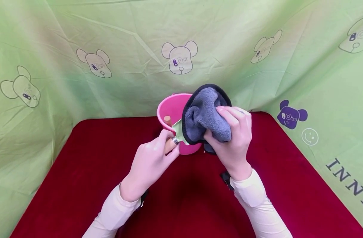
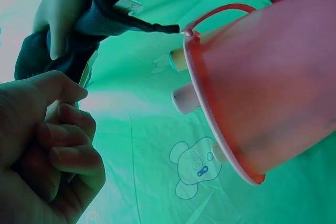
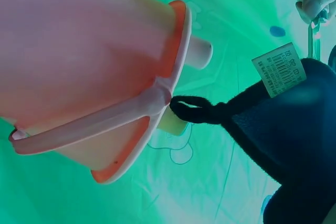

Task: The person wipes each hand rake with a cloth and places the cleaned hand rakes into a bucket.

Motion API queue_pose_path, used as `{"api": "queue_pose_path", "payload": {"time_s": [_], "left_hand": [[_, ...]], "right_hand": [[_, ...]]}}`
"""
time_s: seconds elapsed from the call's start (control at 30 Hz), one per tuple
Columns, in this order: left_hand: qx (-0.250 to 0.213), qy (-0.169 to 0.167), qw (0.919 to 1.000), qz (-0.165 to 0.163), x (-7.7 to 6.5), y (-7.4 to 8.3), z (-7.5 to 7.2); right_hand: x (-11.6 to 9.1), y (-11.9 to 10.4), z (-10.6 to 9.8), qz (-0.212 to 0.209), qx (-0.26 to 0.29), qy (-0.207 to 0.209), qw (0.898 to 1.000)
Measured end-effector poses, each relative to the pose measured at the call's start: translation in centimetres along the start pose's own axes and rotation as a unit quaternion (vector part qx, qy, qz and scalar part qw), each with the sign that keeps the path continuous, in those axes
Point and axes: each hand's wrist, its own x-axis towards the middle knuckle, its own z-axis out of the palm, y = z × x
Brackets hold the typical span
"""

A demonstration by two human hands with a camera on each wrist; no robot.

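My left hand (image 1: pixel 153 157) grips the wooden handle of a small trowel-like tool (image 1: pixel 179 134) with a metal collar and a light green blade. My right hand (image 1: pixel 235 135) holds a bunched grey-blue cloth (image 1: pixel 206 109) with black edging, which covers the far part of the blade in the head view. From the cloth's edge a black loop (image 3: pixel 197 109) and a white label (image 3: pixel 278 70) stick out in the right wrist view. Behind both hands stands a pink bucket (image 1: pixel 169 102), with the cloth overlapping its right side.
Several handle ends poke out of the bucket, among them a wooden one (image 1: pixel 167 119) and a pale one (image 2: pixel 186 98). A dark red tablecloth (image 1: pixel 89 158) covers the table. Green curtains (image 1: pixel 133 82) printed with bear heads enclose it at the back and sides.
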Motion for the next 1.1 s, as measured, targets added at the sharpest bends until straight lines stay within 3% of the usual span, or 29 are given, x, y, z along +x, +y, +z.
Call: {"api": "queue_pose_path", "payload": {"time_s": [0.33, 0.53, 0.63, 0.83, 0.97, 1.1], "left_hand": [[-0.013, -0.011, 0.9996, -0.023, -0.1, -0.5, 0.3], [-0.009, -0.012, 0.9994, -0.031, 0.0, -0.5, 0.3], [-0.004, -0.010, 0.9995, -0.031, 0.1, -0.5, 0.3], [-0.023, -0.022, 0.9990, -0.030, -0.4, -1.0, 0.1], [-0.044, -0.002, 0.9990, -0.005, -0.8, -1.5, 0.2], [-0.059, 0.020, 0.9973, 0.040, -1.0, -1.8, 0.4]], "right_hand": [[0.5, 0.5, -0.5, 0.020, -0.024, 0.047, 0.998], [0.8, -0.7, -0.6, 0.004, 0.005, 0.063, 0.998], [0.7, -1.4, -0.4, -0.035, 0.045, 0.038, 0.998], [-0.3, -2.9, -0.2, -0.106, 0.097, -0.064, 0.988], [-1.0, -3.3, 0.1, -0.109, 0.108, -0.110, 0.982], [-1.4, -3.2, 0.3, -0.111, 0.100, -0.119, 0.982]]}}
